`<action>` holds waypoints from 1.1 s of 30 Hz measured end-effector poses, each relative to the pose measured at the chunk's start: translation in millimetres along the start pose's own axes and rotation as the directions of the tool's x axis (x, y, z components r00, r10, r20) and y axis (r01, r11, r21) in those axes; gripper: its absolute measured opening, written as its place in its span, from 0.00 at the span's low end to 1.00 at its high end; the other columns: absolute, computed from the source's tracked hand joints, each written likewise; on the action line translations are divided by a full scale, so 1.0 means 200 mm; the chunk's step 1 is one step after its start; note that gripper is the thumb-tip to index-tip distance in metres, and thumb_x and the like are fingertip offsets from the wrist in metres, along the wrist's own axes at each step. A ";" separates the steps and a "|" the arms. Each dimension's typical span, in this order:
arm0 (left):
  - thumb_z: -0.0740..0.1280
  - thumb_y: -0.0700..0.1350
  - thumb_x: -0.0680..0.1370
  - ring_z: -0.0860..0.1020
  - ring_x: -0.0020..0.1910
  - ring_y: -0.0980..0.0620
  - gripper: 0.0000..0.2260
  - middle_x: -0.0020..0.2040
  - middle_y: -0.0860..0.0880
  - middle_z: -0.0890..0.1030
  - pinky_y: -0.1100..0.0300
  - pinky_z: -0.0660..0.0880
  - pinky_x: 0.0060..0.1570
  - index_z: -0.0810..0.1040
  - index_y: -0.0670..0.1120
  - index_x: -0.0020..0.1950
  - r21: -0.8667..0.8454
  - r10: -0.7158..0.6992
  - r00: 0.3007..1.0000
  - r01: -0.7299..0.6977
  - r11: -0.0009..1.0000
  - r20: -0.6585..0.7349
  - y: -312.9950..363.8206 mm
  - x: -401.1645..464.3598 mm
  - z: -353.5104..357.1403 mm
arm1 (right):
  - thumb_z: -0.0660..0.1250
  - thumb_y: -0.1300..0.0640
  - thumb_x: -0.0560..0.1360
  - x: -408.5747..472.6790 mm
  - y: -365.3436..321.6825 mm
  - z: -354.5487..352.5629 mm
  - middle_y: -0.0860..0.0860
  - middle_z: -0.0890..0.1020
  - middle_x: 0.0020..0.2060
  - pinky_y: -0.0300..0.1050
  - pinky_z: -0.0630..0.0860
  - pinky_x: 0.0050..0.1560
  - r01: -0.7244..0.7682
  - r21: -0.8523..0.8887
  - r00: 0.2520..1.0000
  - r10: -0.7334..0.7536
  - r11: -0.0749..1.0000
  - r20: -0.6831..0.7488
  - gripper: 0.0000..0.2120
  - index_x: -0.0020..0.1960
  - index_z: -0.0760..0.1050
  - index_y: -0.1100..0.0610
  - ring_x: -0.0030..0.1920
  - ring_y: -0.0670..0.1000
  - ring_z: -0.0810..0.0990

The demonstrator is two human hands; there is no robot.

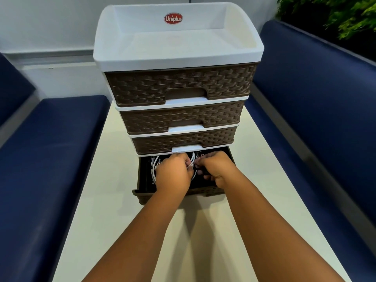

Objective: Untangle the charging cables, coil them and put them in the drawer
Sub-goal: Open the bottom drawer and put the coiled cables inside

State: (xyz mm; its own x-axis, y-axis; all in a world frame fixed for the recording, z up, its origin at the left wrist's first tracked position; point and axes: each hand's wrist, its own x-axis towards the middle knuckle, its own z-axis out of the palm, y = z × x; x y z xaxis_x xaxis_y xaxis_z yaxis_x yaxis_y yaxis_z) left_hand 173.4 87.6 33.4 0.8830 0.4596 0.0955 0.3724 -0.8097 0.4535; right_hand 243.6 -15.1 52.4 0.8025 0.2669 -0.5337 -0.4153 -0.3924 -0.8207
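The bottom drawer [142, 192] of a brown-and-white drawer unit [179, 58] is pulled out toward me on the table. White charging cables [155, 165] lie coiled inside it against the dark floor. Both my hands are down in the drawer. My left hand [173, 171] has its fingers curled round a white cable near the drawer's middle. My right hand [215, 167] sits beside it, fingers curled and pinching at the same bunch of cable. The hands hide most of the cables beneath them.
The unit stands on a cream table [105, 210]; its three upper drawers [179, 86] are closed. Blue padded benches [48, 159] flank the table, the other blue bench [317, 119] on the right. Green plants [345, 15] are at the far right corner.
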 end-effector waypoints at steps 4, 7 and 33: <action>0.66 0.49 0.77 0.77 0.50 0.46 0.08 0.50 0.48 0.79 0.54 0.70 0.44 0.75 0.48 0.54 0.134 0.047 0.999 -0.046 0.990 -0.004 0.02 0.00 0.00 | 0.63 0.65 0.77 -0.02 -0.01 -0.01 0.56 0.84 0.40 0.44 0.75 0.38 0.051 -0.040 0.998 -0.050 0.998 0.036 0.09 0.42 0.81 0.59 0.38 0.52 0.78; 0.65 0.47 0.78 0.76 0.53 0.44 0.10 0.53 0.46 0.79 0.55 0.67 0.41 0.72 0.46 0.57 0.281 0.066 0.997 -0.073 0.957 0.033 0.06 0.01 -0.01 | 0.64 0.59 0.77 -0.06 0.02 -0.03 0.56 0.85 0.41 0.51 0.80 0.47 0.197 -0.170 0.978 -0.205 0.966 -0.031 0.10 0.42 0.82 0.55 0.40 0.54 0.82; 0.62 0.49 0.82 0.76 0.47 0.46 0.12 0.49 0.45 0.79 0.57 0.67 0.41 0.79 0.43 0.53 0.225 0.071 0.988 -0.101 0.969 0.137 0.03 0.01 -0.05 | 0.62 0.52 0.81 -0.23 0.39 -0.23 0.46 0.77 0.57 0.39 0.78 0.52 0.415 -0.348 0.777 -0.526 0.841 -0.346 0.16 0.68 0.72 0.50 0.54 0.44 0.76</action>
State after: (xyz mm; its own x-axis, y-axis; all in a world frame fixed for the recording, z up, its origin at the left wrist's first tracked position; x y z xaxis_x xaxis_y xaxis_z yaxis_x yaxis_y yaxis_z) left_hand 175.7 87.0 45.2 0.9382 0.3461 0.0051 0.3357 -0.9133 0.2307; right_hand 194.0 -97.9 21.0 0.9901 0.1094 0.0881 0.1328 -0.5258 -0.8401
